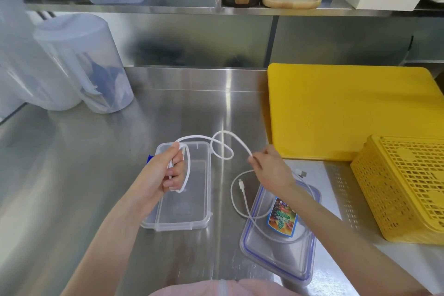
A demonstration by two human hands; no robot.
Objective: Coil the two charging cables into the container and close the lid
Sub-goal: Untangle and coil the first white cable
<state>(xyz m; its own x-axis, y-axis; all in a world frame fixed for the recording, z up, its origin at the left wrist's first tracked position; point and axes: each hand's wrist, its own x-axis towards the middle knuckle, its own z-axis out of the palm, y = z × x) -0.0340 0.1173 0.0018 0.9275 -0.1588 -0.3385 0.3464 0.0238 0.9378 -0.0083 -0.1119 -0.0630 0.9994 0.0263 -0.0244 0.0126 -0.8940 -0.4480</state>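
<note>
Brushed stainless-steel worktop (72, 163) fills most of view; flat yellow plastic cutting board (348, 113) lies at right rear, w/ a yellow perforated plastic basket (403, 187) in front of it, cut off by the right edge. Clear rectangular plastic container (203, 190) sits open at centre, its far-left part hidden behind left hand (168, 170). Clear lid w/ blue seal and colourful sticker (278, 255) lies flat to its right, partly under the right forearm. Left hand is curled round loops of the first white charging cable (222, 144), above the container; right hand (269, 168) pinches same cable further along, hands apart. Second white charging cable (242, 202) lies loose across lid and worktop, its far stretch hidden by the arm.
</note>
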